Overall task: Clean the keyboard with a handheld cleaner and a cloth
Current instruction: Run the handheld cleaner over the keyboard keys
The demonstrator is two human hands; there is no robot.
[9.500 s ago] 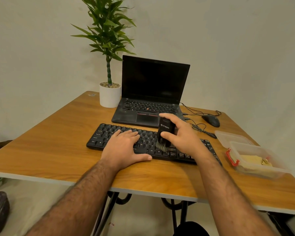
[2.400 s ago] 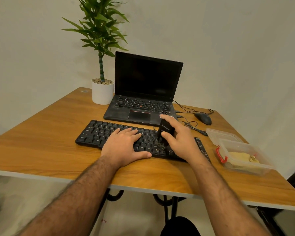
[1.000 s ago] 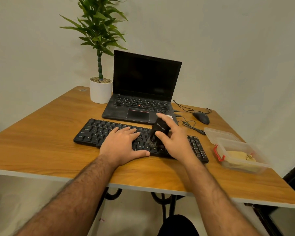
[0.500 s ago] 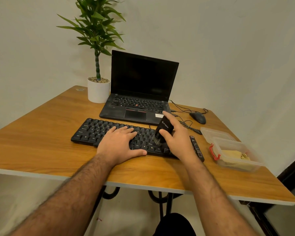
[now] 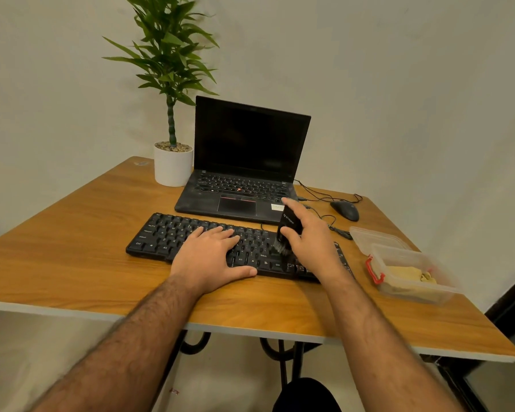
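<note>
Keyboard (image 5: 191,236) is lying black and flat near the middle of the wooden surface (image 5: 72,263), close to the front edge. Your left hand (image 5: 211,257) is lying flat on its middle keys with the fingers spread and the thumb pointing right along the front row. Your right hand (image 5: 312,245) is gripping the small black handheld cleaner (image 5: 289,226), with the pointer finger lying along its top. You are holding the cleaner tilted, and its brush end is touching the keys toward the right end of the keyboard. Toward the right edge of the surface, a clear plastic box (image 5: 414,272) with a red clip is holding something yellow, maybe the cloth; you cannot tell for sure. An open laptop (image 5: 244,162) is sitting behind the keyboard, toward the back edge.
</note>
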